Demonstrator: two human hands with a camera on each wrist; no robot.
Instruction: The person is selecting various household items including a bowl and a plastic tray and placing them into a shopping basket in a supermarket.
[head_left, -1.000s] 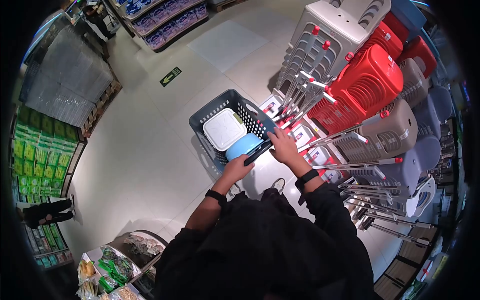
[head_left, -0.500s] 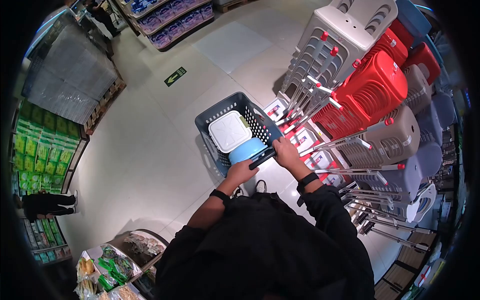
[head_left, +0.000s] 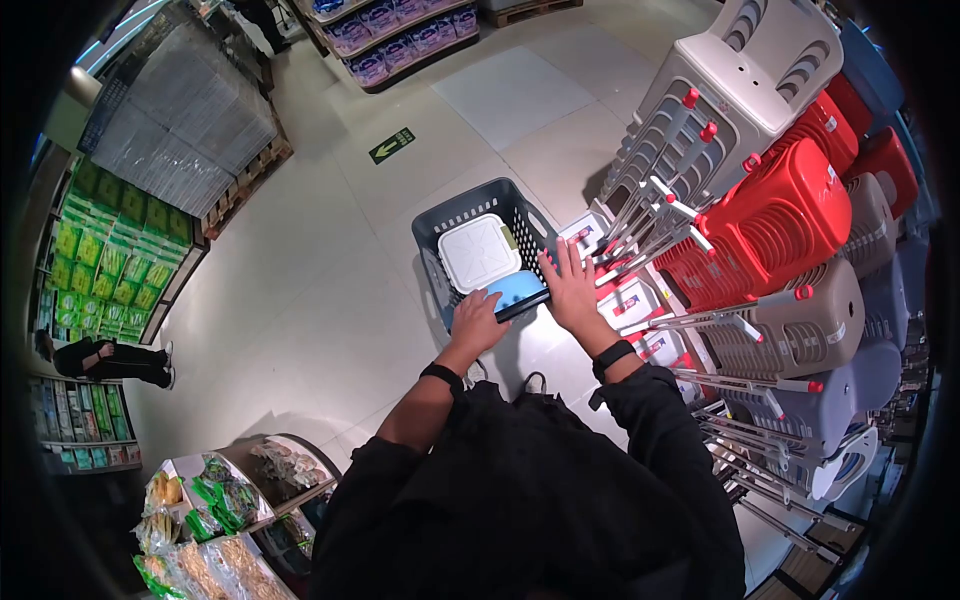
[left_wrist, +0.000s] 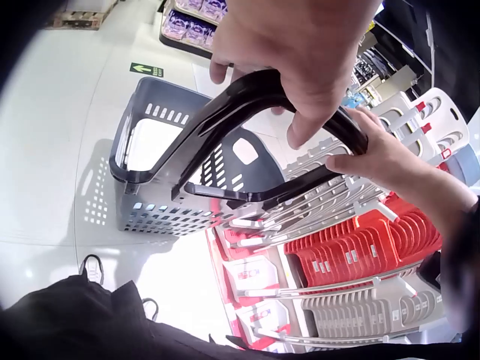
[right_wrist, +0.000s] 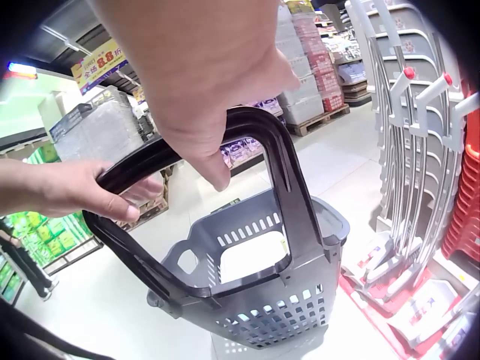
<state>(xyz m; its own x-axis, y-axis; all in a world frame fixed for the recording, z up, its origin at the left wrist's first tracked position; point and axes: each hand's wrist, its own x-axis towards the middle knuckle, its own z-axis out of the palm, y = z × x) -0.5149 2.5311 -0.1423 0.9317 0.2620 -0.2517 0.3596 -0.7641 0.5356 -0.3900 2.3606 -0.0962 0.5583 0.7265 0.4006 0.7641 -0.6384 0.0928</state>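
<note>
A dark grey shopping basket (head_left: 432, 235) stands on the floor ahead, its black handle (right_wrist: 283, 161) raised toward me. Inside it are a white lidded box (head_left: 478, 252) and a light blue rounded item (head_left: 515, 288). My left hand (head_left: 478, 322) holds one side of the handle, thumb on the near side and fingers over the bar, as the right wrist view shows. On the other side rests my right hand (head_left: 572, 295), its palm over the bar and fingers stretched forward.
Stacked red stools (head_left: 770, 220) and beige stools (head_left: 800, 310) line the right, with metal poles (head_left: 660, 215) before them. Bagged produce (head_left: 225, 495) is at lower left. A person (head_left: 110, 360) stands by green packages (head_left: 110, 265). Wrapped pallet goods (head_left: 190, 120) are beyond.
My right hand's fingers, curled on the handle half a second ago, now stretch forward. The left hand stays on the handle. The surroundings have shifted rightward in the head view.
</note>
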